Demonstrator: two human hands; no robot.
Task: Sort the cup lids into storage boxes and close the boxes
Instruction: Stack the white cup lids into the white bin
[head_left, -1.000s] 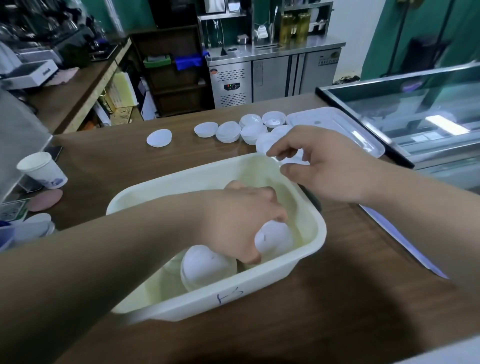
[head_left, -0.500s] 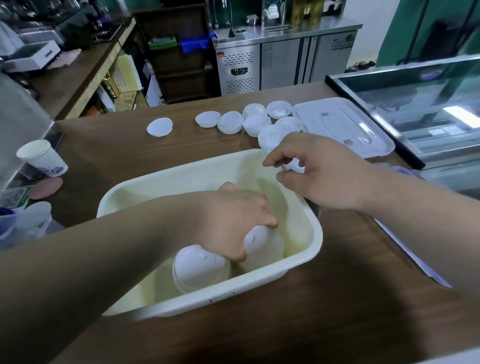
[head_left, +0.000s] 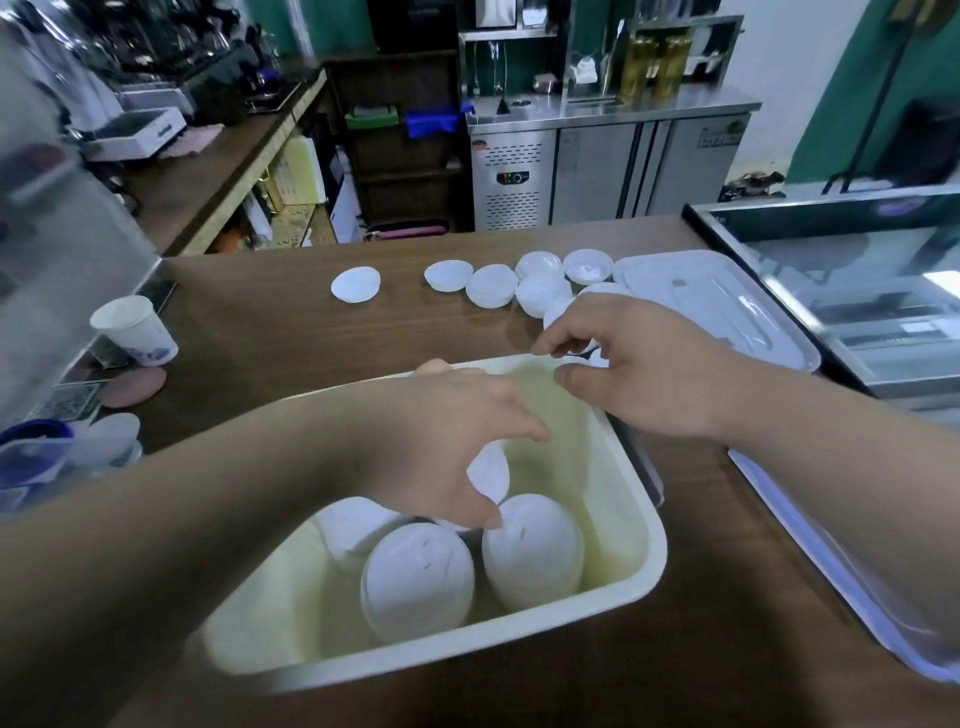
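Head view. Storage box (head_left: 640, 571) sits open side up on the counter (head_left: 691, 654), long axis running near-left to far-right. Inside are 3 lid stacks (head_left: 418, 582), domes up. My left hand (head_left: 441, 441) pinches 1 tilted lid (head_left: 489, 475) above them. My right hand (head_left: 641, 374) curls over the far rim — whether it grips anything, I cannot tell. At least 7 loose lids (head_left: 492, 286) lie beyond the box; bare counter is at near-right.

Café/drinks shop: s/s undercounter fridge (head_left: 597, 171), glass display case (head_left: 857, 291), paper cup (head_left: 135, 330), wood counter (head_left: 260, 312).
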